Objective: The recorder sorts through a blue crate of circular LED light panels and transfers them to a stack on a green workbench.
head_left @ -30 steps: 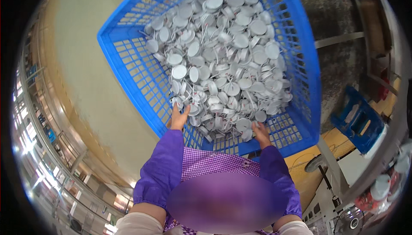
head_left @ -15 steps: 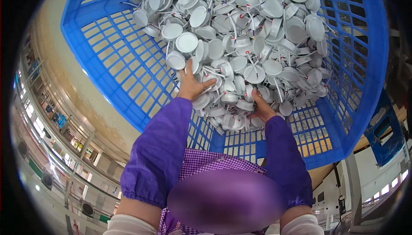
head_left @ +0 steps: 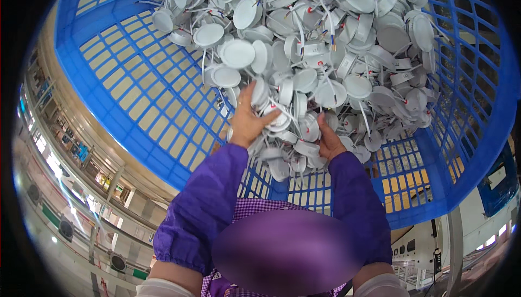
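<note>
A large blue plastic basket [head_left: 138, 129] holds a heap of round white lamp units [head_left: 237, 54], disc-shaped, with short white wires and small red parts. Both of my hands are sunk into the near side of the heap. My left hand [head_left: 251, 120] curves round a cluster from the left, thumb and forefinger spread wide over it. From the right, my right hand [head_left: 330, 139] presses on the same cluster with its thumb up; its other fingers are mostly hidden below the lamps. Between the hands, several white lamps [head_left: 307, 127] are bunched together.
The basket's slatted wall [head_left: 407, 172] and thick rim curve round the heap on the near and right sides. A darker blue plastic crate [head_left: 498, 186] stands beyond it at right. Shelving and metal rails [head_left: 81, 188] lie at far left.
The basket and heap appear larger and closer. My hands have drawn slightly nearer each other around the cluster, and lamps between them have shifted and tilted.
</note>
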A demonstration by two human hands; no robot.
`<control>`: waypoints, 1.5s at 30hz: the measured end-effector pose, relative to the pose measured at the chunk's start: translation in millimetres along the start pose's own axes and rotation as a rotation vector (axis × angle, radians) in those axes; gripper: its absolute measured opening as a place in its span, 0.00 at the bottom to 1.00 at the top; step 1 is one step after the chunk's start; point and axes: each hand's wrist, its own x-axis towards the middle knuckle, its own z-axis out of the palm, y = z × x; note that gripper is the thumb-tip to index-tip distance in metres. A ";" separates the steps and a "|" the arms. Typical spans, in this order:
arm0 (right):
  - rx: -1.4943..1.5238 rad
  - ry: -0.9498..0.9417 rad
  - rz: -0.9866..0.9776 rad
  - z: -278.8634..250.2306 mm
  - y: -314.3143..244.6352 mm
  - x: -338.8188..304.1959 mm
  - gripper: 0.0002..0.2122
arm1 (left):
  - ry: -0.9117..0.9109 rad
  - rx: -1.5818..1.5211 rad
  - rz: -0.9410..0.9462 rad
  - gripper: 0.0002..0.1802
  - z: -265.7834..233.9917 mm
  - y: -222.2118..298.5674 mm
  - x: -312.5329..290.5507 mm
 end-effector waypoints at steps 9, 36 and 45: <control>-0.060 0.109 -0.068 -4.8 30.6 13.7 0.30 | -0.069 -0.278 -0.044 0.48 13.8 -4.3 -8.5; -0.020 -0.012 -0.158 125.9 50.3 -174.6 0.25 | 0.100 -0.313 0.052 0.42 -75.7 141.1 -139.3; 0.037 -0.367 -0.399 250.0 54.1 -358.1 0.23 | 0.242 -0.418 0.360 0.37 -211.9 340.9 -218.0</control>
